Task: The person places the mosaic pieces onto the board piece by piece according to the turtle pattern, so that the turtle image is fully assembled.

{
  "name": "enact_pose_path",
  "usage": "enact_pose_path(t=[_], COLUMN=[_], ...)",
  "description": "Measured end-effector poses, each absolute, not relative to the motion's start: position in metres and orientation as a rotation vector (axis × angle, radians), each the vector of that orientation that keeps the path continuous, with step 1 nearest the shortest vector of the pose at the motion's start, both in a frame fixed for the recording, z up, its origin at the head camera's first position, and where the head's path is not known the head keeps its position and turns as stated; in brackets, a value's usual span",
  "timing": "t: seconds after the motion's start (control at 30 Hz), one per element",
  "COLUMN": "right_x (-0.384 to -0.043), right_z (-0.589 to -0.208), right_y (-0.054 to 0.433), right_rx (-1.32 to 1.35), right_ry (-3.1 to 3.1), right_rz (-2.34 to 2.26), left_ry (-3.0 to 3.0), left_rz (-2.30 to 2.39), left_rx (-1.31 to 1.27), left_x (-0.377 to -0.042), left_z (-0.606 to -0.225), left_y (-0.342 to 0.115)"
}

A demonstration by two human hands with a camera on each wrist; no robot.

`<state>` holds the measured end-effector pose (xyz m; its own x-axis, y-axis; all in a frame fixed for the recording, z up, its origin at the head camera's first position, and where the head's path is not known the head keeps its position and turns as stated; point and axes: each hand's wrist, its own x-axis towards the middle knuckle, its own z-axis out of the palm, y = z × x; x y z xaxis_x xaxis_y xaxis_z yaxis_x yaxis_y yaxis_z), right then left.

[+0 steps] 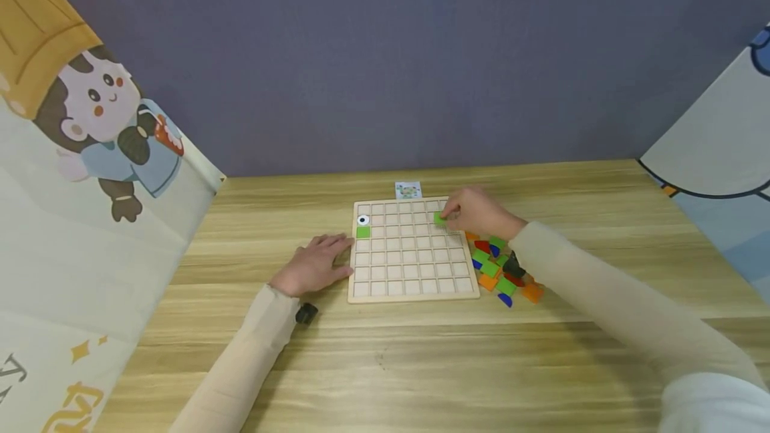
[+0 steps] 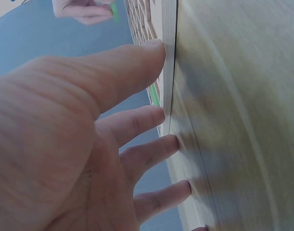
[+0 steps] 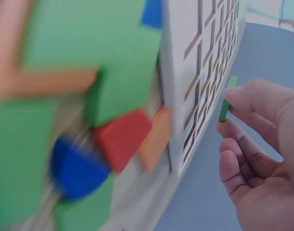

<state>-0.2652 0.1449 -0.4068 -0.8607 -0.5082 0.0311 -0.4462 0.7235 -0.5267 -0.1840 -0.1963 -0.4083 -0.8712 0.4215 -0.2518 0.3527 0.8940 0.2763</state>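
A pale wooden grid board (image 1: 410, 256) lies on the table. My right hand (image 1: 478, 211) pinches a green square tile (image 3: 227, 98) between thumb and fingers, over the board's upper right cells. The left hand (image 1: 315, 264) touches the board's left edge; its fingers are spread and fairly straight, with the thumb (image 2: 137, 62) against the rim in the left wrist view. In the left column sit a white tile with a black-centred eye (image 1: 363, 220) and, just below it, a green square tile (image 1: 363, 232).
Right of the board lies a loose pile of green, orange, red and blue pieces (image 1: 490, 268), partly under the right forearm. A small picture card (image 1: 408, 190) is at the board's far edge. Behind the wooden table (image 1: 385, 366) stands a dark grey-blue partition (image 1: 385, 72).
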Motion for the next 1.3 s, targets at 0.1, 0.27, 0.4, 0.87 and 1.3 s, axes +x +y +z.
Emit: enact_pose_path(t=[0.1, 0.27, 0.4, 0.87, 1.3], right_x=[-0.265, -0.267, -0.269, -0.273, -0.277], right_z=[-0.406, -0.409, -0.411, -0.408, -0.416], right_y=[0.133, 0.113, 0.099, 0.056, 0.030], right_rx=[-0.826, -0.870, -0.920, -1.022, -0.998], right_ry=[2.790, 2.759, 2.740, 2.675, 2.648], right_rz=[-0.830, -0.859, -0.859, -0.861, -0.817], left_ry=[2.754, 2.757, 2.756, 2.761, 2.762], left_rz=[0.320, 0.319, 0.328, 0.313, 0.298], left_rx=[0.579, 0.581, 0.581, 0.559, 0.551], left_x=[-0.184, -0.185, -0.185, -0.185, -0.186], left_z=[-0.408, -0.408, -0.407, -0.406, -0.407], left_y=[-0.196, -0.196, -0.196, -0.194, -0.194])
